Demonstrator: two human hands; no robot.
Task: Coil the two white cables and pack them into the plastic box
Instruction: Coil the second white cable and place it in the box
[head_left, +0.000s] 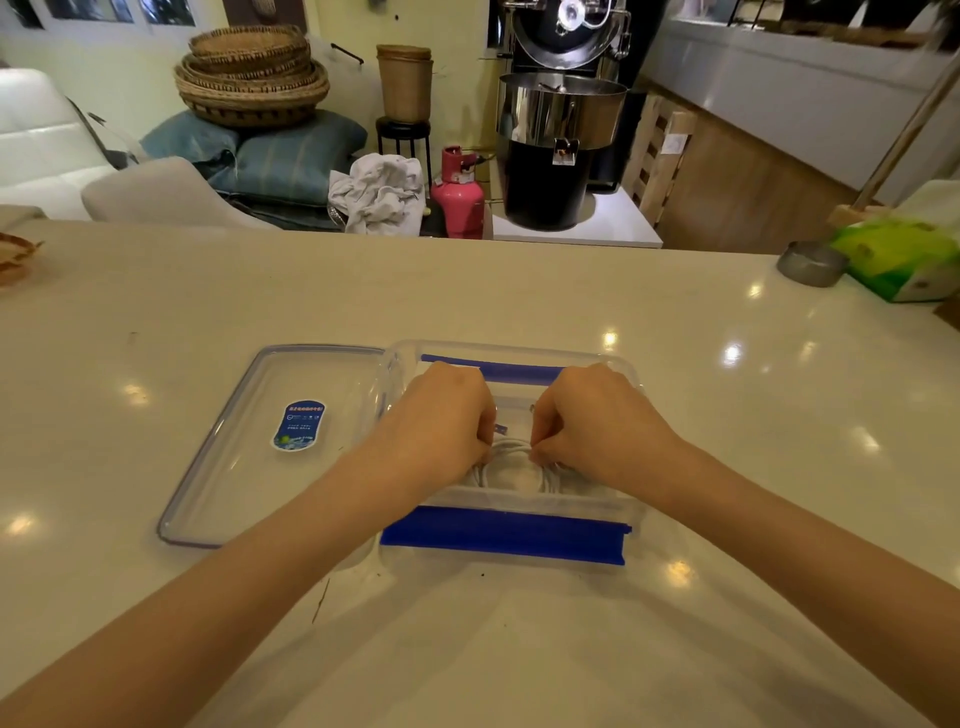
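Observation:
A clear plastic box (618, 364) with blue clip strips on its long sides stands in the middle of the pale table. Both my hands reach down into it. My left hand (441, 421) and my right hand (592, 421) are curled, fingertips pressing on white coiled cable (511, 452) that lies in the box's near half. Loops of cable show between and under the hands; I cannot tell one cable from the other. The box's clear lid (249, 447), with a blue oval sticker, lies flat against the box's left side.
A grey round dish (810, 262) and a green tissue pack (898, 260) sit at the table's far right. A woven basket edge (13, 257) shows at the far left. Beyond the table stand a pink gas cylinder (457, 197) and a coffee roaster (556, 130).

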